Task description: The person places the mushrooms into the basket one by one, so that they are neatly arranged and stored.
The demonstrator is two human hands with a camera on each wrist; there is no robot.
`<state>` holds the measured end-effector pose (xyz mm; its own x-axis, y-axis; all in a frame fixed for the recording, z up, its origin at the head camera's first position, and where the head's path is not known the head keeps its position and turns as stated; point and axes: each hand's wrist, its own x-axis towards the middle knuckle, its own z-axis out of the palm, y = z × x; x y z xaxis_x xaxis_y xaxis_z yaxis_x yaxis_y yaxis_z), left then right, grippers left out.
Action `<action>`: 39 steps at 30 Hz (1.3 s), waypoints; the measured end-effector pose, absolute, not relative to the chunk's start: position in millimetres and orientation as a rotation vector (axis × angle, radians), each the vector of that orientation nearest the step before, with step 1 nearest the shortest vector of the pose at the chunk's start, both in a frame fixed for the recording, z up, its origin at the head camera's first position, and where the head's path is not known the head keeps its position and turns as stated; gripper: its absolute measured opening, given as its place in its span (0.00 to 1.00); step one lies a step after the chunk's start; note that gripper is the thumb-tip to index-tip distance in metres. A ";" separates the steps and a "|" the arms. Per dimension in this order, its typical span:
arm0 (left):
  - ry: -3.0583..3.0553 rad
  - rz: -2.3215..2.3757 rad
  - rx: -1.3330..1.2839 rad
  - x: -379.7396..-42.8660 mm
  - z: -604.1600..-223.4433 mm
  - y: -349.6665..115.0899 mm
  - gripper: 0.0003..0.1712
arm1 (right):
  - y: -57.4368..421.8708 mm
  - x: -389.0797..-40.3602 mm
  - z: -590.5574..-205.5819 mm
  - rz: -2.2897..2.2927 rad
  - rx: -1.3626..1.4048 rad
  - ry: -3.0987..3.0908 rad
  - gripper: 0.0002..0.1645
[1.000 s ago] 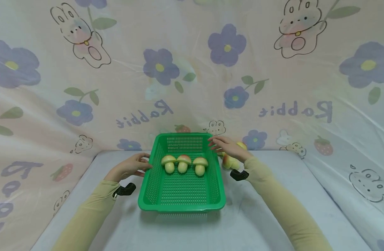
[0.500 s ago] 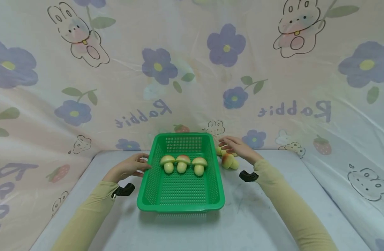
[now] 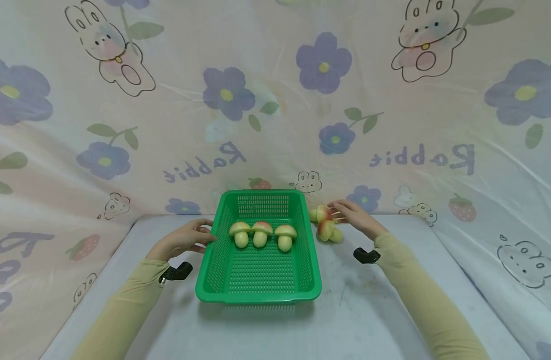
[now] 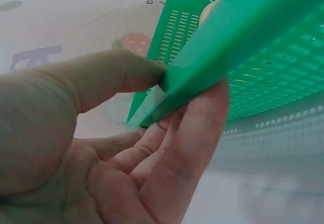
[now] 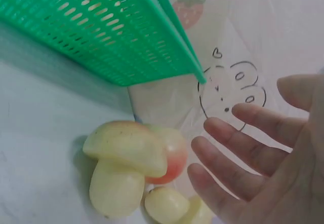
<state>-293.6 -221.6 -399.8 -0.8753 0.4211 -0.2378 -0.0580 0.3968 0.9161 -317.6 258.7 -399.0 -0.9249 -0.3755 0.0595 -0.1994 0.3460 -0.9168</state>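
Note:
A green plastic basket (image 3: 259, 298) stands in the middle of the table, with three toy mushrooms (image 3: 261, 234) side by side in its far half. My left hand (image 3: 185, 239) pinches the basket's left rim (image 4: 202, 57), thumb on top and fingers below. Outside the right wall, my right hand (image 3: 354, 216) hovers with spread fingers, holding nothing. Close to its fingertips lie several more mushrooms in a group; the nearest mushroom (image 3: 329, 232) has a reddish cap. In the right wrist view, one pale mushroom (image 5: 124, 163) overlaps the others behind it.
The white table (image 3: 374, 310) reaches back to a hanging cloth (image 3: 275, 125) printed with rabbits and flowers. That cloth also covers both sides. A black wrist camera (image 3: 367, 256) sits below the right hand, another wrist camera (image 3: 176, 272) below the left.
My right hand has moved from over the basket's far right corner out to the right and lower, beside the loose mushrooms. The left hand keeps its place at the rim.

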 end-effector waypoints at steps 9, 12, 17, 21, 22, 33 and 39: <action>2.214 1.491 0.298 -293.5 -402.4 -221.4 0.33 | 268.1 -316.2 -411.1 -1.551 -0.501 2.519 0.28; 2.208 1.490 0.311 -293.5 -402.9 -221.7 0.34 | 270.2 -315.7 -415.3 -1.507 -0.477 2.546 0.29; 2.195 1.496 0.326 -293.5 -402.5 -222.1 0.35 | 272.1 -316.7 -423.5 -1.459 -0.436 2.593 0.30; 2.185 1.518 0.311 -293.6 -402.3 -221.5 0.34 | 271.1 -316.5 -428.7 -1.417 -0.457 2.646 0.29; 2.182 1.524 0.314 -293.7 -402.7 -221.7 0.34 | 270.9 -316.1 -429.7 -1.416 -0.457 2.649 0.29; 2.167 1.573 0.341 -294.5 -405.4 -222.1 0.35 | 268.9 -316.3 -440.3 -1.420 -0.461 2.654 0.28; 2.182 1.575 0.319 -292.9 -407.9 -223.8 0.36 | 267.3 -316.7 -446.2 -1.443 -0.444 2.660 0.31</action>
<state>-292.9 -223.8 -407.9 -0.8818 0.4240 -0.2064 -0.0623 0.3291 0.9422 -316.7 267.3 -446.2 -0.9545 -0.2912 0.0647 -0.2131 0.5138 -0.8310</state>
